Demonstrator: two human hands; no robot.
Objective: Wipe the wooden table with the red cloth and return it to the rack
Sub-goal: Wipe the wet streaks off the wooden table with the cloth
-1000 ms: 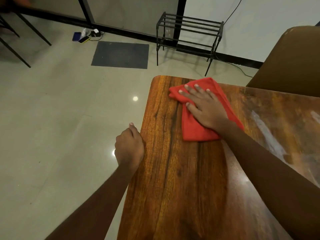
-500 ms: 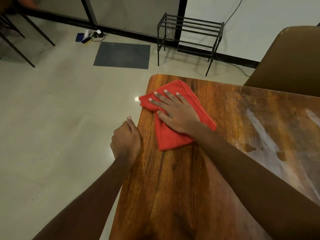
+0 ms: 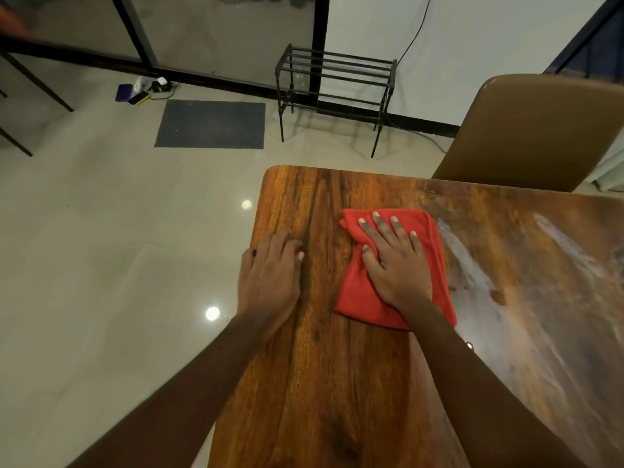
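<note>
The red cloth (image 3: 361, 292) lies folded on the wooden table (image 3: 337, 383), near its far left corner. My right hand (image 3: 393, 261) presses flat on the cloth with fingers spread. My left hand (image 3: 268, 271) rests on the table's left edge beside the cloth, fingers curled over the wood, holding nothing. The black metal rack (image 3: 334, 82) stands on the floor by the wall beyond the table, with nothing on its bars.
A brown chair back (image 3: 537, 130) stands at the table's far right side. A dark mat (image 3: 211, 123) lies on the tiled floor left of the rack. Small items and a cable (image 3: 143, 89) sit by the wall. Pale smears (image 3: 472, 265) streak the table's right part.
My right hand slid the cloth left to the table edge, then back right and toward me. My left hand moved from a fist at the edge to lying on the tabletop.
</note>
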